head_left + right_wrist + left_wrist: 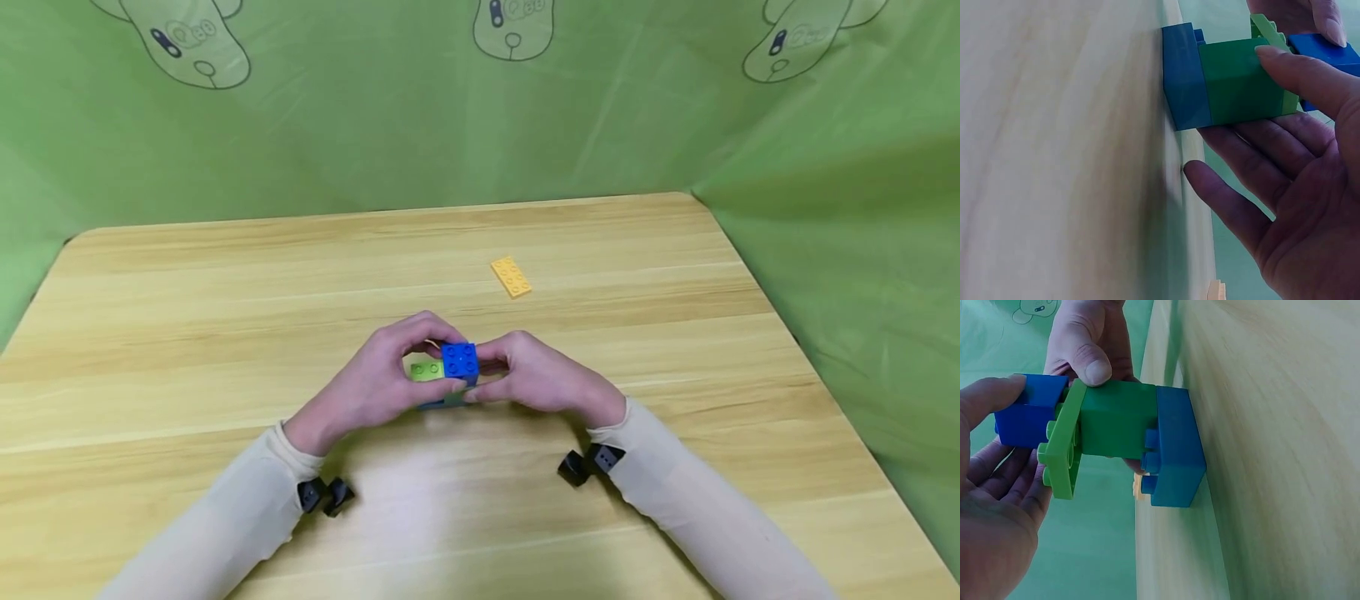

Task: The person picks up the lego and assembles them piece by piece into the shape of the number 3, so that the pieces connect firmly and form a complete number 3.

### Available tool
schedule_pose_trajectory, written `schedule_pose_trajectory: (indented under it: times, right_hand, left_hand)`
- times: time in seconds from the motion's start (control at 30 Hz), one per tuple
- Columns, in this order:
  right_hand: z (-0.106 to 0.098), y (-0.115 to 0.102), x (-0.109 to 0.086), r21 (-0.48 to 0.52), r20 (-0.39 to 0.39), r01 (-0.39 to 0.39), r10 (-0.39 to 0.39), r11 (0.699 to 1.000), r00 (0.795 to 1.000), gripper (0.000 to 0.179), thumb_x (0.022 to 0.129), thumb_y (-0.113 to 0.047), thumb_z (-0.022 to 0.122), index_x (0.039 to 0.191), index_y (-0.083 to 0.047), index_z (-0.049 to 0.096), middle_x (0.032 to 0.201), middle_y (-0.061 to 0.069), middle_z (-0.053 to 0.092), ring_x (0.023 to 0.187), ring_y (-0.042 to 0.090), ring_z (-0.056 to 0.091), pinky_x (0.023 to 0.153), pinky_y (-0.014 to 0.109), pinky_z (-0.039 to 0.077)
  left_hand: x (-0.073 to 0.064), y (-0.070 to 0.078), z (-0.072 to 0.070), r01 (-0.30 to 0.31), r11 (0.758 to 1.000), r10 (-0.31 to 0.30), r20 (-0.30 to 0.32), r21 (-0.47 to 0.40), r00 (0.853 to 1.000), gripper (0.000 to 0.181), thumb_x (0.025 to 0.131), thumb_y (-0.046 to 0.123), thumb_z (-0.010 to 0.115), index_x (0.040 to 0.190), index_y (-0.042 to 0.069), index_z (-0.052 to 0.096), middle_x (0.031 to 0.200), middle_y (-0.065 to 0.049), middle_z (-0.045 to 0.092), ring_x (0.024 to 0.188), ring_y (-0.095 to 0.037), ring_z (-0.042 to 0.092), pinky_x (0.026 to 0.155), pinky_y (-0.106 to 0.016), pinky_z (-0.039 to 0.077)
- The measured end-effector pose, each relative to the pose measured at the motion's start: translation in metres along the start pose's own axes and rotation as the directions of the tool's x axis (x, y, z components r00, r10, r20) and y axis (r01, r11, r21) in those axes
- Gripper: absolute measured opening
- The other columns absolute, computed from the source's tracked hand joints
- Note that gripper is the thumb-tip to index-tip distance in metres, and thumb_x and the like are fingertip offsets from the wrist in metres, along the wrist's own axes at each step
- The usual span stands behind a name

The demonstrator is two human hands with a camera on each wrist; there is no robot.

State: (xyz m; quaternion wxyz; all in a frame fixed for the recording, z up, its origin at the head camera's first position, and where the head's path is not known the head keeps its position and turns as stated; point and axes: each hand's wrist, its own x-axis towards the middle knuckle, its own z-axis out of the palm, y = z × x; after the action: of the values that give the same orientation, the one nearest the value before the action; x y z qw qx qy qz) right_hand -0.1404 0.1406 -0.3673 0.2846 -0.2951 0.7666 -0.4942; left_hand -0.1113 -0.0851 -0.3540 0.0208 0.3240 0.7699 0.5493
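Both hands meet at a small stack of toy bricks near the middle of the table. My left hand point(375, 379) pinches a dark blue brick point(460, 360) between thumb and fingers at the top. Below it lies a thin lime-green plate point(1063, 440), its studs partly uncovered; a narrow gap shows between the two in the left wrist view. Beneath the plate is a dark green brick point(1119, 419), on a wider blue brick point(1179, 447) at the bottom. My right hand point(543, 375) grips the stack at the green brick and lime plate, thumb on the near side.
A flat yellow-orange studded plate point(512, 277) lies on the wooden table point(225, 333), beyond the hands. Green cloth point(420, 133) with printed animal faces hangs behind the table and along its right side. Small black devices sit on both wrists.
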Motion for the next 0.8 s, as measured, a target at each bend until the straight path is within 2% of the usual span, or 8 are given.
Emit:
schedule_pose_trajectory:
  times: [0.23,0.5,0.8]
  right_hand:
    - [-0.0002,0.002,0.001,-0.027,-0.003,-0.014,0.014,1.0,1.0,0.027,0.086,-0.016,0.078,0.112,-0.009,0.074,0.11,-0.002,0.071,0.109,0.014,0.064,0.095,0.037,0.05]
    - [-0.0011,0.0037,0.0012,-0.048,0.005,-0.022,0.022,0.999,1.0,0.026,0.086,-0.016,0.078,0.111,-0.012,0.074,0.11,-0.006,0.071,0.109,0.01,0.063,0.095,0.034,0.049]
    - [-0.0009,0.0031,0.0009,-0.064,0.001,-0.022,0.022,0.998,1.0,0.027,0.087,-0.017,0.078,0.113,-0.012,0.073,0.112,-0.005,0.07,0.111,0.011,0.062,0.097,0.035,0.049]
  left_hand:
    - [-0.0008,0.0002,-0.0014,0.01,0.999,-0.011,0.006,0.032,1.0,0.031,0.081,0.009,0.082,0.108,0.008,0.068,0.104,0.003,0.064,0.097,-0.013,0.061,0.091,-0.031,0.05]
    - [-0.0012,0.0002,-0.0014,-0.009,0.996,0.008,0.009,0.09,1.0,0.03,0.081,0.011,0.083,0.107,0.008,0.069,0.1,0.005,0.063,0.093,-0.011,0.06,0.089,-0.029,0.051]
    - [-0.0008,-0.0027,-0.0031,0.035,0.998,-0.036,0.014,0.052,0.999,0.03,0.08,0.012,0.083,0.107,0.009,0.07,0.098,0.005,0.063,0.093,-0.012,0.061,0.091,-0.032,0.05]
